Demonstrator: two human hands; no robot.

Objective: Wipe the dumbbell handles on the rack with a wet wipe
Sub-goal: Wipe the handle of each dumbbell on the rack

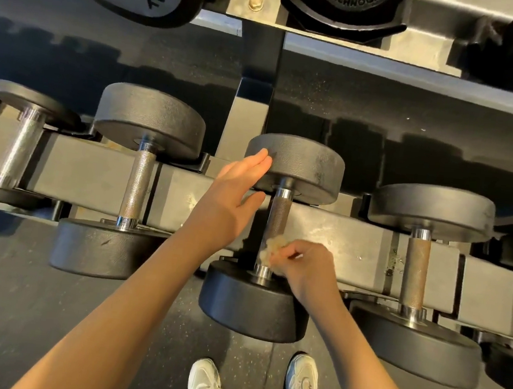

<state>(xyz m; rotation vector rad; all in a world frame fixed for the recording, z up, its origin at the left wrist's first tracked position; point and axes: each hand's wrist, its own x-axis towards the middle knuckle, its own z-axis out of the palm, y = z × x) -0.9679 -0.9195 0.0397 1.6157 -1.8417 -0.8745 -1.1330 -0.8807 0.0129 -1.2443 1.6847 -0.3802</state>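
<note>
**A:** Where do we find the wet wipe?

**B:** Just below the middle of the frame. We see a crumpled wet wipe [270,250] pinched in the right hand [303,267]. It is pressed against the lower end of the handle [278,218] of the middle dumbbell [302,164], close to its near black head.

**A:** And the left hand?

**B:** The left hand [229,198] is flat, with fingers straight and together. Its fingertips lie on the rim of that dumbbell's far head, and it grips nothing.

**A:** What else do we make out?

**B:** The dumbbell lies across the grey rack [94,161]. We count one neighbour dumbbell [137,182] at centre left and another dumbbell [416,268] at the right. Along the top runs an upper shelf [376,39] carrying larger weights. At the bottom edge we see two pale shoes [205,382] on the dark floor [18,280].
</note>
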